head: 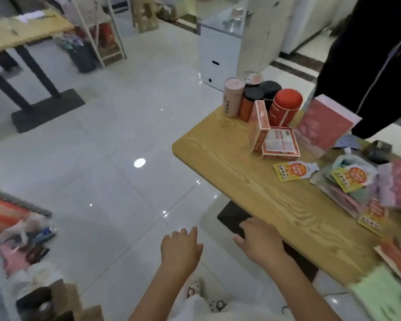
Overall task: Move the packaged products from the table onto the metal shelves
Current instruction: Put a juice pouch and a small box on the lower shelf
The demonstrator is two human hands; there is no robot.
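The left hand and the right hand both reach forward, fingers loosely spread and holding nothing. The right hand hovers at the near edge of a light wood-grain table. Beyond it and to its right, on the table, lie flat yellow-and-white pouches, orange-and-white cartons and a cluster of round canisters. Under the left hand is a glossy white tiled floor. Far to its left is a blurred grey shelf edge. A person in dark clothing stands behind the table.
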